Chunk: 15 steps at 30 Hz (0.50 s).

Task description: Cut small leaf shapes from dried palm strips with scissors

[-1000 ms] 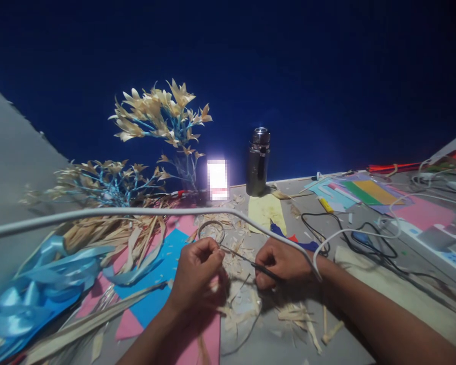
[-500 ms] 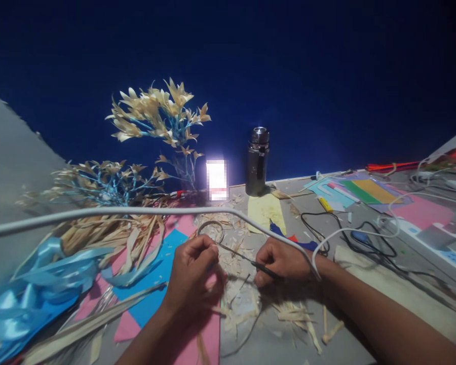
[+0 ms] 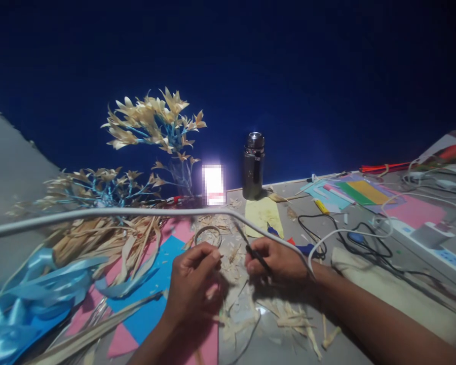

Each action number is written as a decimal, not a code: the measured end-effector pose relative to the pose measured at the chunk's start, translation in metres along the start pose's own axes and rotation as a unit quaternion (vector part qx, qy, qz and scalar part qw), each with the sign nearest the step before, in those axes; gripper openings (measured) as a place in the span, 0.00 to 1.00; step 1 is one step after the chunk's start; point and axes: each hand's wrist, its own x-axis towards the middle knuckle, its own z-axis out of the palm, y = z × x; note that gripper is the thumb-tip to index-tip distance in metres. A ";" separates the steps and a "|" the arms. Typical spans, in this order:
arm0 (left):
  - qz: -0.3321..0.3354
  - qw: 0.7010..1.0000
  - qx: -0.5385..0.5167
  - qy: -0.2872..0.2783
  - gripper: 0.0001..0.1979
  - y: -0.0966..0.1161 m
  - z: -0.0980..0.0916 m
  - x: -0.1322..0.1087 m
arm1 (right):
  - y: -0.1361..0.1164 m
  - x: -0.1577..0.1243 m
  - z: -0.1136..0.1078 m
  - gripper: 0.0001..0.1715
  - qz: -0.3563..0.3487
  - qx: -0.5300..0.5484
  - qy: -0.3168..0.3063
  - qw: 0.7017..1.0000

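Observation:
My right hand (image 3: 275,263) is closed around a thin dark stick (image 3: 253,251), which slants up and to the left out of the fingers. My left hand (image 3: 197,276) is pinched closed. A tiny dark tip shows at its fingertips, too small to name. Pale scraps of dried husk (image 3: 233,317) lie on the table between and below the hands. Just beyond the left hand is a ring-shaped roll (image 3: 209,235), perhaps tape. Blue paper (image 3: 146,304) and pink paper (image 3: 211,350) lie under and beside the left forearm.
A white cable (image 3: 117,213) crosses in front of my hands. A flask (image 3: 254,170) and a glowing pixelated rectangle (image 3: 213,183) stand at the back. Left are husk flowers (image 3: 148,119) and blue ribbon (image 3: 53,284); right are a power strip (image 3: 437,251) and black cable (image 3: 342,233).
The thin strand no longer spans between both hands. The stick in my right hand has swung to point upward, and its far end has left my left fingers. The view has shifted slightly.

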 end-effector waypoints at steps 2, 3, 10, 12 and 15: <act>0.007 1.000 0.008 -0.003 0.13 -0.002 0.006 -0.004 | 0.000 0.000 0.006 0.19 -0.044 0.016 0.037 0.998; 0.020 1.000 0.023 -0.005 0.13 -0.004 0.009 -0.007 | -0.001 0.000 0.010 0.21 -0.064 0.016 0.054 0.996; -0.033 0.997 -0.046 -0.046 0.11 -0.011 0.018 -0.015 | 0.001 -0.007 0.025 0.07 -0.182 -0.034 0.152 0.971; -0.130 0.980 -0.130 -0.076 0.16 -0.013 0.016 -0.012 | 0.002 -0.007 0.025 0.06 -0.188 -0.054 0.160 0.968; -0.293 0.921 -0.211 -0.147 0.19 -0.014 0.013 -0.007 | 0.003 -0.009 0.023 0.05 -0.186 -0.097 0.144 0.967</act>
